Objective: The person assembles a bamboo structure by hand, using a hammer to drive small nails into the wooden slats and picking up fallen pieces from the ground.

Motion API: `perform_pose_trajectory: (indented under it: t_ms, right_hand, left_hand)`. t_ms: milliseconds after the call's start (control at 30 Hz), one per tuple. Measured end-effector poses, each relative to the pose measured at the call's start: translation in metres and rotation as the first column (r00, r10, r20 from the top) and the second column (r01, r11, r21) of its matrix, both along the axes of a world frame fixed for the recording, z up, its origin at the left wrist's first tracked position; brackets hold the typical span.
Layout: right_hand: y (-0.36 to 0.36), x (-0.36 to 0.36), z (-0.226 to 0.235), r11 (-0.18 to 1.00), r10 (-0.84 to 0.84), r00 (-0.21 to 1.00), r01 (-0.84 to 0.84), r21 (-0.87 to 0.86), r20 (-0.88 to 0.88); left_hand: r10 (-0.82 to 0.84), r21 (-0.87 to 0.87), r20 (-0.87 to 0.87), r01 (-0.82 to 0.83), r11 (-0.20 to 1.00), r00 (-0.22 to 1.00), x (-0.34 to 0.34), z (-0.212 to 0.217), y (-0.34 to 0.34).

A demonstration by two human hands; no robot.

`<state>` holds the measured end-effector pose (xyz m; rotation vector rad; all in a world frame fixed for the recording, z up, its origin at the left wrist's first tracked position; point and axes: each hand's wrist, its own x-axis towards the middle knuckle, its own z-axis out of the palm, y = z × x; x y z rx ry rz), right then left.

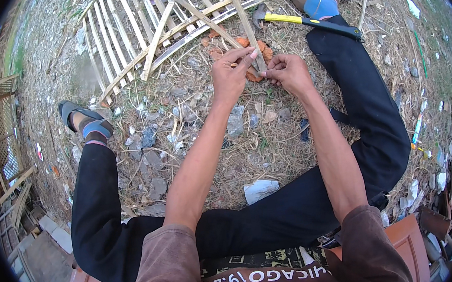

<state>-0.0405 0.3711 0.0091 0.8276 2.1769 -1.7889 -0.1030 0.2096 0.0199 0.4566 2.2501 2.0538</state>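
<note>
Ahead of me, a wooden slat (247,22) slants down toward the ground, its near end between my hands. My left hand (229,78) is closed, with thumb and fingertips pinching the slat's left side just above that end. My right hand (291,76) is closed too, thumb and forefinger pinched at the slat's lower tip; whether a small piece sits there as well I cannot make out. Beneath the slat end lie broken orange brick pieces (266,53). A frame of thin slats (133,25) spreads over the ground at the upper left, with some strips crossing it diagonally.
A hammer (283,18) with a yellow and black handle lies beyond my right hand, against my right foot. Stones (157,188), dry grass and litter cover the ground. My legs (366,127) spread on both sides. A latticed wooden panel (4,129) stands at the far left.
</note>
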Motion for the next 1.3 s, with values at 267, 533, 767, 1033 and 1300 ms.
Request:
perform_pose_trajectory:
  t_ms: [267,533,767,1033,1300]
  right_hand:
    - [-0.013,0.013,0.011,0.968,0.009,0.989,0.027,0.248,-0.144]
    - [-0.013,0.015,0.010,0.975,-0.016,0.991,0.045,0.219,-0.131]
    - [-0.013,0.014,0.008,0.967,0.005,0.990,0.032,0.253,-0.143]
    - [-0.014,0.014,0.015,0.968,0.015,0.993,0.016,0.251,-0.119]
    - [0.001,0.019,0.035,0.952,0.152,0.982,-0.115,0.282,-0.110]
  left_hand:
    - [-0.069,0.117,0.387,0.025,0.993,0.919,0.014,-0.008,0.003]
    - [-0.103,0.010,0.307,0.105,0.994,0.946,0.013,-0.006,0.004]
    - [-0.155,-0.168,0.192,0.188,0.968,0.969,0.009,-0.007,0.003]
    - [-0.232,-0.234,0.093,0.248,0.940,0.968,0.006,-0.005,0.003]
    - [-0.351,-0.258,-0.007,0.338,0.905,0.936,-0.004,-0.009,0.007]
